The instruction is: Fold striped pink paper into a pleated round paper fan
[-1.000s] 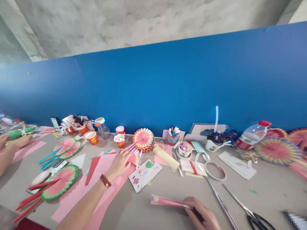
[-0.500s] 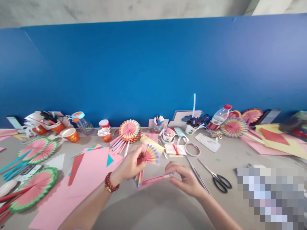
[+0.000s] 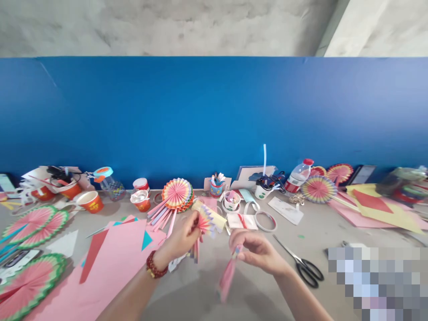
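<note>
Pink strip [image 3: 228,277] swung downward | hands [image 3: 183,232] [image 3: 257,252]: left, fan [image 3: 205,221]; right, strip

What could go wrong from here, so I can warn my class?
The left hand pinches rainbow-edged pleated paper; too tight a grip might crush its folds.

The pink folded paper hangs from the fingertips of the right hand, so it could slip.

The black-handled scissors lie beside the right forearm; an outward sweep might knock them.

The held fan [image 3: 206,221] is banded pink, yellow and lavender
</note>
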### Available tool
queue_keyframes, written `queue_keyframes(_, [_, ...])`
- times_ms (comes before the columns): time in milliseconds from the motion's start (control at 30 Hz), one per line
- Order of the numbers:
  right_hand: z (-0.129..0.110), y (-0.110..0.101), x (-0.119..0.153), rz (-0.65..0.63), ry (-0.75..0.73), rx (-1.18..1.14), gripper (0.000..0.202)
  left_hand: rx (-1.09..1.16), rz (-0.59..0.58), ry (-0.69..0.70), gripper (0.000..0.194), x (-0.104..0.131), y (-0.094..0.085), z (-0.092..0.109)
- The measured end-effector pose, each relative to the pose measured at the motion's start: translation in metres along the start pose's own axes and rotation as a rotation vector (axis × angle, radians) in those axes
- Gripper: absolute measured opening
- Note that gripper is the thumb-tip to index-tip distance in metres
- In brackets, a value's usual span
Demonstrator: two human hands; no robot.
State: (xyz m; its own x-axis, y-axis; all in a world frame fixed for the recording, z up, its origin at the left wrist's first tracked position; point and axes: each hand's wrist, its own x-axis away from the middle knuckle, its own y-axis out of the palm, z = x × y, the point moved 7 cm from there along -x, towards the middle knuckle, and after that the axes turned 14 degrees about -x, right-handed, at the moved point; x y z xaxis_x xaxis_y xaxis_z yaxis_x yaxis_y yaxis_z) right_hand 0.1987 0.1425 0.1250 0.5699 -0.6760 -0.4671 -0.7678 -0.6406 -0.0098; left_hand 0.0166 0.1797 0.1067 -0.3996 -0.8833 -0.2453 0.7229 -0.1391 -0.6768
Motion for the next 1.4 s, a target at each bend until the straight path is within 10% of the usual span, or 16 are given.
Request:
queue_keyframes(133, [-0.011,0.022,-0.01,-0.114,0.022,-0.003,0.012,0.203,-0.069,-0.03,0.006,-0.007,0.012,-0.002])
queue_keyframes(367, [-0.003,0.0,-0.022,0.118,-0.034,0.011,0.011,0.348,-0.208,-0.022,0.024,0.002,0.031,0.014])
queue_keyframes(733, [0.021,0.006,-0.012,0.363,0.082,-0.303,0.025,0.028,0.059,-0.042,0.038,0.001,0.013,0.019])
queue_keyframes(1400, [-0.014,0.009,-0.007,0.49,-0.177,0.157,0.016,-0.185,0.077,0.385,0.035,0.032,0.01,0.059])
